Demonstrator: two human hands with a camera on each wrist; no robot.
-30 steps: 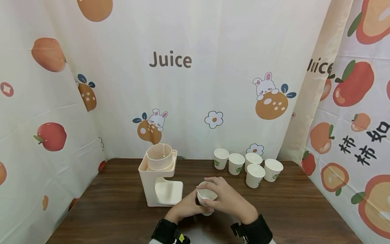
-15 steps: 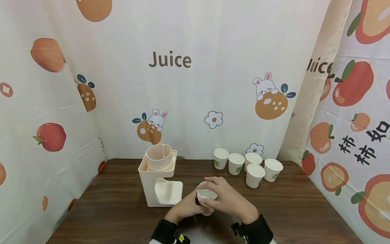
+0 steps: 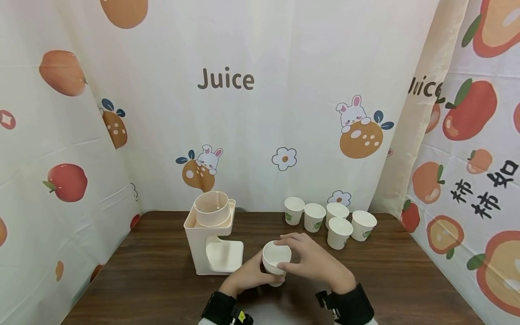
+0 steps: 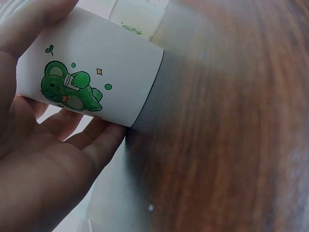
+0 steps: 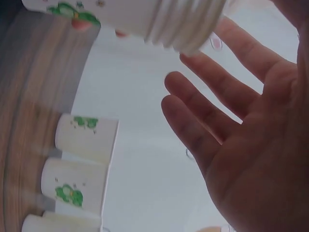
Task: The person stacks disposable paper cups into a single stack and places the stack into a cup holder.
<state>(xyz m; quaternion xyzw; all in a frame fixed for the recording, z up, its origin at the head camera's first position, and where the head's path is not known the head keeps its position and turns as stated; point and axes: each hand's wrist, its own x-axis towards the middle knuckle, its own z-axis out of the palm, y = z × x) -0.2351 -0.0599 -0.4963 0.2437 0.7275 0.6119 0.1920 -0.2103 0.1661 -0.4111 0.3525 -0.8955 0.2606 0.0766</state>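
My left hand (image 3: 248, 273) grips a stack of nested white paper cups (image 3: 276, 255) from the left, low over the table. The stack stands nearly upright with its mouth up, and several rims show one above another in the right wrist view. In the left wrist view a green cartoon animal decorates the outer paper cup (image 4: 111, 63), with the thumb over it and the fingers curled beneath. My right hand (image 3: 310, 259) is at the stack's right side, thumb and fingers spread by the top rim. The right wrist view shows its fingers (image 5: 193, 116) extended and mostly apart from the cups.
A cream juicer-like machine (image 3: 199, 248) with a round top opening and a low shelf stands left of the hands. Several single paper cups (image 3: 339, 234) stand upright at the back right of the brown wooden table (image 3: 154, 280). Fruit-printed white curtains (image 3: 260, 135) enclose the table.
My right hand has shifted right and loosened from the stack's rim, so more of the top cup shows. The left hand and the stack have stayed in place.
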